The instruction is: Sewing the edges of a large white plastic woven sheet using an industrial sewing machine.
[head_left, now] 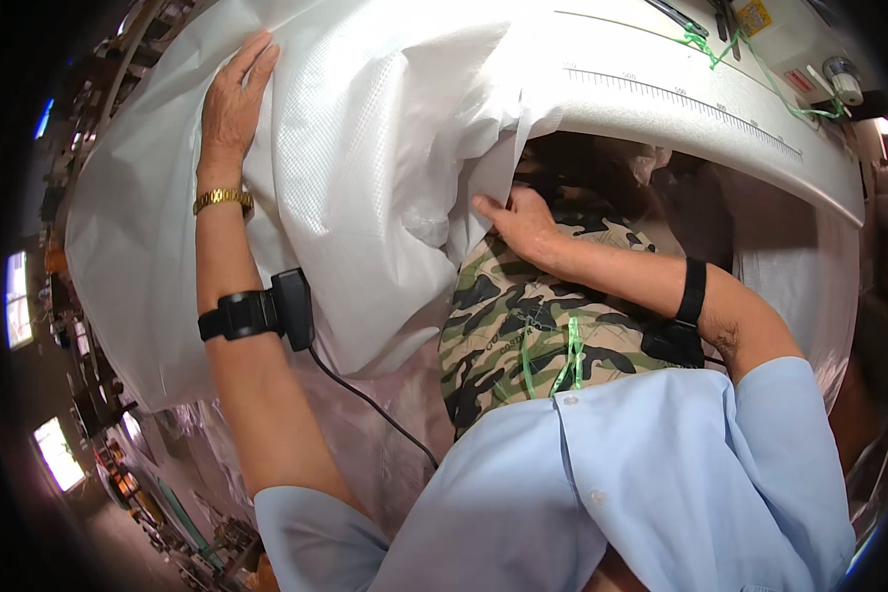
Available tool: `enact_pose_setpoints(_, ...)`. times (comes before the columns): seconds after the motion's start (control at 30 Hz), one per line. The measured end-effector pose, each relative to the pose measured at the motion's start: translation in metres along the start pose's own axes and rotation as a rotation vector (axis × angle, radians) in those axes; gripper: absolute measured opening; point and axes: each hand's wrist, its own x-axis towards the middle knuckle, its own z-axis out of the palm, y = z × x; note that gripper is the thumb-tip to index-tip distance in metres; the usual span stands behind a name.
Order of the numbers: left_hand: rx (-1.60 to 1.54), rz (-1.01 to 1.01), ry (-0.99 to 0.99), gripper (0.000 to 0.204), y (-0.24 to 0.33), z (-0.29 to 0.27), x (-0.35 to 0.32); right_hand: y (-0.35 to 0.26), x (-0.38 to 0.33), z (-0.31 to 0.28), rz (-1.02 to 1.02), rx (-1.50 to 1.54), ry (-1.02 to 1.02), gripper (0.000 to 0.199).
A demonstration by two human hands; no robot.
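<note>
A large white woven fabric sheet (365, 168) lies bunched over a white work table (681, 89). My left hand (235, 99) rests flat on the fabric's upper left part, fingers spread. My right hand (521, 222) pinches the fabric's lower edge just under the table's curved front rim. A gold bracelet (223, 200) and a black strapped device (261, 311) with a cable sit on my left forearm. A black band (693, 292) wraps my right forearm.
A printed ruler scale (691, 104) runs along the table's edge. Green thread (760, 69) trails across the table at the top right near a sewing machine part (844, 81). A camouflage apron (523, 316) covers my lap. More translucent material (345, 434) hangs below the table.
</note>
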Motion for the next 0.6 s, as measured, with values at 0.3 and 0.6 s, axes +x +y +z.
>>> enact_pose_setpoints(0.3, -0.044, -0.028, -0.002, 0.046, 0.000, 0.001, -0.013, -0.132, -0.114, -0.145, -0.480, 0.138, -0.967, 0.039)
enact_pose_setpoints(0.6, 0.069, -0.005, 0.000, 0.045, 0.005, 0.011, -0.014, 0.080, -0.073, -0.229, 0.199, 0.054, -0.298, 0.035)
